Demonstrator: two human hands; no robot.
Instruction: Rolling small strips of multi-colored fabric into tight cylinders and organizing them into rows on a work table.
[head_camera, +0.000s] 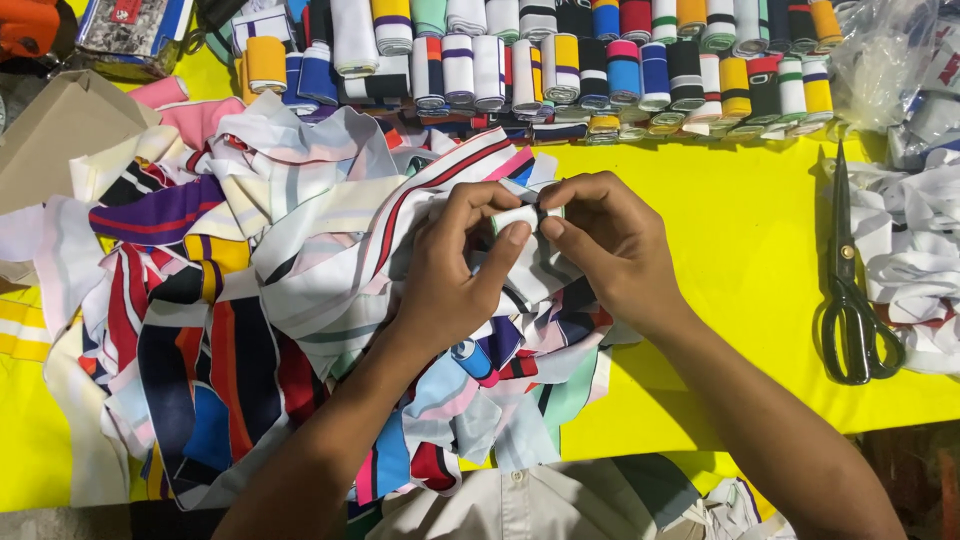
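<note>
My left hand (455, 270) and my right hand (605, 240) meet above a heap of striped fabric strips (250, 300). Together they pinch a small, tightly rolled white strip (520, 215) between thumbs and fingertips. A loose tail of that strip hangs down toward the heap below. The heap covers the left half of a yellow table (740, 230), with white, red, navy, purple and orange bands mixed up.
Rows of finished fabric rolls (600, 65) line the far edge. Dark-handled scissors (850, 290) lie at the right, beside a pile of white strips (920, 250). A clear plastic bag (885, 55) sits at the far right, brown cardboard (60, 130) at the far left.
</note>
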